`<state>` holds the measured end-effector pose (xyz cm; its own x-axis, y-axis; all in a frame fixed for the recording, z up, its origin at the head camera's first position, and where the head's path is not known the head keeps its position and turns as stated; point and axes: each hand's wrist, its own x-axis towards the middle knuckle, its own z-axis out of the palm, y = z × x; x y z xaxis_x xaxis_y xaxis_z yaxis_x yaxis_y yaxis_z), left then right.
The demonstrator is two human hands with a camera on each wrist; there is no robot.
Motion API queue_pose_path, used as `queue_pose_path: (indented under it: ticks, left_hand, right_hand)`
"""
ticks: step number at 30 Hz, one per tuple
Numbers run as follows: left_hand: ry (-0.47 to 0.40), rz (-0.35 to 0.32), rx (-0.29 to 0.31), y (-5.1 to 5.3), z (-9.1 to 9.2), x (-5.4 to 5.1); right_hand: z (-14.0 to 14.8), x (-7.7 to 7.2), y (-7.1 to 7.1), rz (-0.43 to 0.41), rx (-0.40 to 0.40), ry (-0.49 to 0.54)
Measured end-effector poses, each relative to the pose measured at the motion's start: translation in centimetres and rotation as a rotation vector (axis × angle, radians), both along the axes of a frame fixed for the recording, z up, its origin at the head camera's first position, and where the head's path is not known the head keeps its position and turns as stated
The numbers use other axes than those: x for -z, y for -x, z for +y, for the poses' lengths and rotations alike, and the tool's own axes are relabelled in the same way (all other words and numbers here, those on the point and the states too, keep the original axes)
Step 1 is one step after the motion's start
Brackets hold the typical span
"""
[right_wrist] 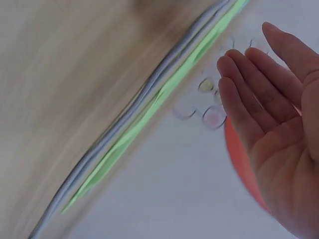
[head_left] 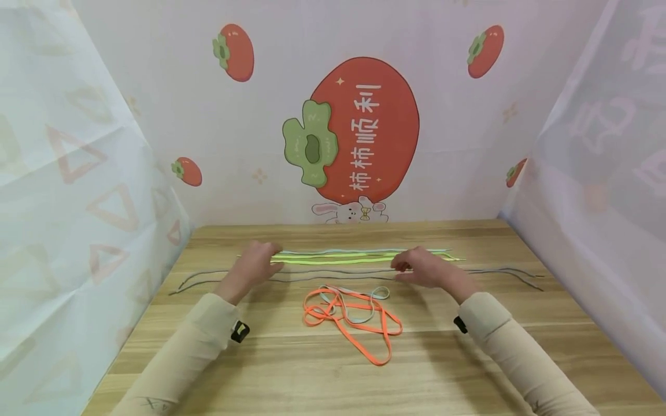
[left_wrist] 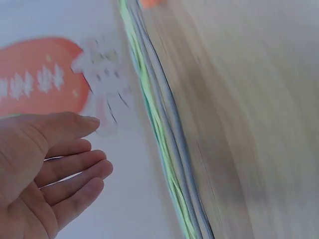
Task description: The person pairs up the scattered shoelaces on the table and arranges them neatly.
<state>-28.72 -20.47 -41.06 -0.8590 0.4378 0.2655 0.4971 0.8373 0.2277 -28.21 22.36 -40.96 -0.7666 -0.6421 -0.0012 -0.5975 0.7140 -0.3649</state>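
I noted left hand (head_left: pixel 253 267) and right hand (head_left: pixel 425 268) near gray laces (right_wrist: pixel 143 92), fingers relaxed. Orange lace (head_left: pixel 364 328) lay tangled.

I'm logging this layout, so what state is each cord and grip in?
Gray cords, stretched out, ends curving
Green cords, stretched nearly straight
Back blue cord, stretched out
Orange cord, loosely looped
Front blue cord, looped among orange
Left grip, open, empty
Right grip, open, empty

Pale beige sleeves (head_left: pixel 182 355) — dark markings (head_left: pixel 155 403), small black wrist pieces (head_left: pixel 240 331).
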Motion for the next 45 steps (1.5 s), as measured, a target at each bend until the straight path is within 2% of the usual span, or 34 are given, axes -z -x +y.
queue_pose_path:
  ticks: [5, 12, 15, 18, 24, 29, 34, 38, 45]
  left_hand:
    - [-0.032, -0.044, 0.096, -1.9, 3.2, -0.1]
    - [-0.086, -0.169, 0.267, -4.2, 7.5, -0.2]
    - [-0.102, -0.206, 0.339, -4.7, 8.9, -0.1]
    - [-0.110, -0.240, 0.387, -4.9, 10.0, 0.1]
    - [-0.108, -0.272, 0.479, -5.0, 11.4, 1.0]
    - [-0.129, -0.335, 0.500, -5.2, 11.7, 1.8]
    - [-0.144, -0.358, 0.491, -5.2, 11.5, 2.3]
    - [-0.157, -0.387, 0.507, -5.2, 11.4, 2.5]
    - [-0.132, -0.417, 0.516, -5.2, 11.4, 2.9]
  right_hand:
    - [-2.7, 0.4, -1.4, -0.056, -0.095, 0.016]
    - [-6.2, 0.5, -3.3, -0.103, -0.197, -0.002]
    - [-7.4, 0.7, -3.9, -0.100, -0.248, -0.010]
    - [-8.2, 0.9, -4.5, -0.091, -0.289, -0.012]
    - [-9.0, 1.5, -4.8, -0.099, -0.308, -0.003]
    - [-9.5, 1.8, -4.8, -0.131, -0.301, -0.011]
    - [-9.8, 1.8, -4.9, -0.138, -0.291, -0.027]
    - [-10.0, 1.9, -4.8, -0.136, -0.294, -0.043]
    - [-10.1, 2.2, -4.9, -0.161, -0.268, -0.049]
